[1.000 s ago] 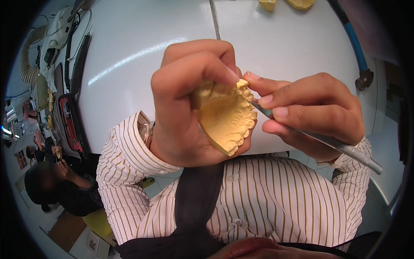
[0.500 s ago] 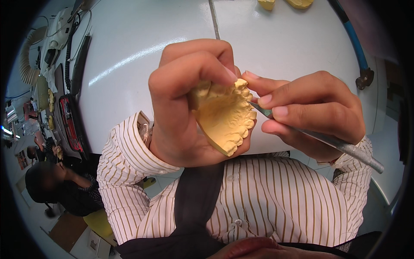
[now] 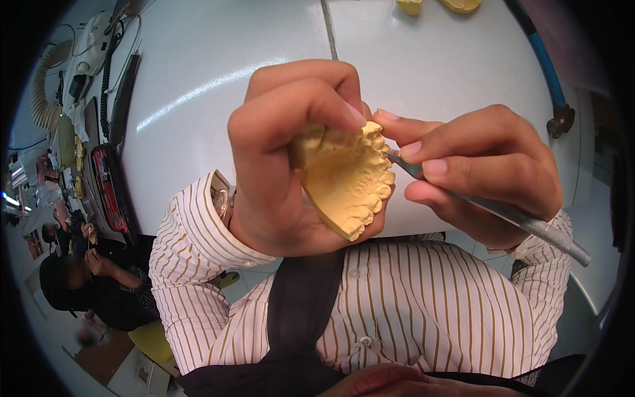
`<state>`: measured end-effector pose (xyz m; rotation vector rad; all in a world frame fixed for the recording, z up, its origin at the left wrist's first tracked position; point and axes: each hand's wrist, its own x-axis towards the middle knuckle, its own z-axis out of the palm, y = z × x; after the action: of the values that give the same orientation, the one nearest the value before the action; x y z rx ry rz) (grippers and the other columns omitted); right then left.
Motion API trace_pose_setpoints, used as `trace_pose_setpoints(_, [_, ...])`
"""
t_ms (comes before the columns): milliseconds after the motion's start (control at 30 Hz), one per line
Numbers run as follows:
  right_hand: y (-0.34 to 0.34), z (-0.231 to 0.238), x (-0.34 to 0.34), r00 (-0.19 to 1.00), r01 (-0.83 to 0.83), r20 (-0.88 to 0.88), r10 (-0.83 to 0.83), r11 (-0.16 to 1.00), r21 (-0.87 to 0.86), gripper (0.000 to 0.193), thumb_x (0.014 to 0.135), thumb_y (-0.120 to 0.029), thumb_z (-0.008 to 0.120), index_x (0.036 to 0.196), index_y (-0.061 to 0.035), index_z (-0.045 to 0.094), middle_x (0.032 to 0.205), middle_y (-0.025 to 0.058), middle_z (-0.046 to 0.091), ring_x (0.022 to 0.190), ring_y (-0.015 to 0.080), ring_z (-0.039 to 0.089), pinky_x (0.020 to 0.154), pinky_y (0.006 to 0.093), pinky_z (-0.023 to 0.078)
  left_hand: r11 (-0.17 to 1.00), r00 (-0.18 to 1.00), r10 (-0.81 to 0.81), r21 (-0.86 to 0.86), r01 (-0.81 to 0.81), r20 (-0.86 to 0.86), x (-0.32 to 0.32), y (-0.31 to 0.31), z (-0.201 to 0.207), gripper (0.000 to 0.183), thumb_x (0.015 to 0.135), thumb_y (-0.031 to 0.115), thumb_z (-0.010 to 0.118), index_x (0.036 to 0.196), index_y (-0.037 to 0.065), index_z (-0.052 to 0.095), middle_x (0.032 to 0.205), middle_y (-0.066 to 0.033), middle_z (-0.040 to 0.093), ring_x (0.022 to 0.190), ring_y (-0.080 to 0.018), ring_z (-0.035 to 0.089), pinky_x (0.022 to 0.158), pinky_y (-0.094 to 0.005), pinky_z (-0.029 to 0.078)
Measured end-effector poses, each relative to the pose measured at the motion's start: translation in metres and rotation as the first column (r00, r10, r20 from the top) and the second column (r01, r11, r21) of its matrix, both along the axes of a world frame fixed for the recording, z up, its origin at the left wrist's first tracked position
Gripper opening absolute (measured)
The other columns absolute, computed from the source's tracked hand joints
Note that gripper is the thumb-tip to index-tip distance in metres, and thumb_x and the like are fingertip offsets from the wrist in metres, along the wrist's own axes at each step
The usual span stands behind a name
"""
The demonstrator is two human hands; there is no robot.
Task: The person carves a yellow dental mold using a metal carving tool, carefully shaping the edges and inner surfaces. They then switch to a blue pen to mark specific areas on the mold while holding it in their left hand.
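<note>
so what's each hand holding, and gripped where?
Left hand: yellow dental cast, gripped by its base. Right hand: metal carving tool, pinched near the tip.

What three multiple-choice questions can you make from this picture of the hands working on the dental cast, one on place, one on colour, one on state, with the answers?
1. Where does the tip of the metal tool rest?
A. On the white table
B. At the tooth edge of the cast
C. On the striped sleeve

2. What colour is the dental cast?
A. Yellow
B. Blue
C. Pink

3. How is the cast supported?
A. It lies flat on the table
B. It sits in a tray
C. The left hand lifts it above the table

Answers:
1. B, the tool's point meets the cast's moulded teeth on the side facing the right hand.
2. A, the cast is pale yellow all over.
3. C, the fingers of the left hand wrap over its top, with the white table behind it.
</note>
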<state>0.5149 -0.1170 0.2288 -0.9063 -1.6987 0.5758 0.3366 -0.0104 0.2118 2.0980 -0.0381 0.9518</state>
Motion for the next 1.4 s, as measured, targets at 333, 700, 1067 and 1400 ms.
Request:
trace_pose_setpoints(333, [0.0001,-0.0009,0.0002,1.000,-0.022,-0.009,0.022,1.000,-0.004,0.023,0.075,0.005,0.068,0.094,0.0021,0.054,0.088,0.0165,0.057,0.085,0.0210,0.064,0.083,0.0459,0.055,1.000,1.000,-0.005,0.007,0.005,0.024,0.0005,0.0017,-0.0010,0.085,0.058,0.021,0.086,0.118,0.002,0.029,0.108,-0.0187,0.039,0.091,-0.0183,0.044,0.076,-0.0315,0.053])
trace_pose_setpoints(700, [0.0021,-0.0020,0.0014,0.999,-0.033,-0.032,0.033,0.999,0.006,0.023,0.075,0.006,0.067,0.093,0.0020,0.054,0.088,0.0167,0.057,0.083,0.0211,0.064,0.083,0.0467,0.055,0.999,0.999,-0.005,0.032,0.004,0.045,0.0027,0.0036,-0.0003,0.082,0.058,0.022,0.086,0.115,0.001,0.031,0.106,-0.0193,0.041,0.088,-0.0170,0.045,0.073,-0.0288,0.054])
trace_pose_setpoints(1067, [0.0009,-0.0007,-0.0009,1.000,-0.001,-0.023,0.001,1.000,-0.021,0.022,0.076,0.003,0.068,0.092,0.0011,0.054,0.089,0.0161,0.057,0.083,0.0208,0.064,0.083,0.0464,0.055,1.000,0.999,-0.020,0.006,0.021,-0.039,-0.0019,0.0037,0.0055,0.082,0.059,0.018,0.085,0.117,0.004,0.029,0.108,-0.0186,0.040,0.091,-0.0176,0.045,0.077,-0.0319,0.054])
trace_pose_setpoints(1400, [0.0018,-0.0016,-0.0023,1.000,0.006,-0.022,-0.006,1.000,-0.006,0.022,0.075,0.004,0.068,0.093,0.0010,0.054,0.089,0.0165,0.057,0.082,0.0213,0.064,0.081,0.0463,0.055,1.000,0.999,-0.026,-0.005,0.026,-0.032,-0.0018,0.0041,0.0027,0.083,0.059,0.019,0.086,0.117,0.003,0.029,0.108,-0.0189,0.040,0.091,-0.0183,0.045,0.076,-0.0317,0.053])
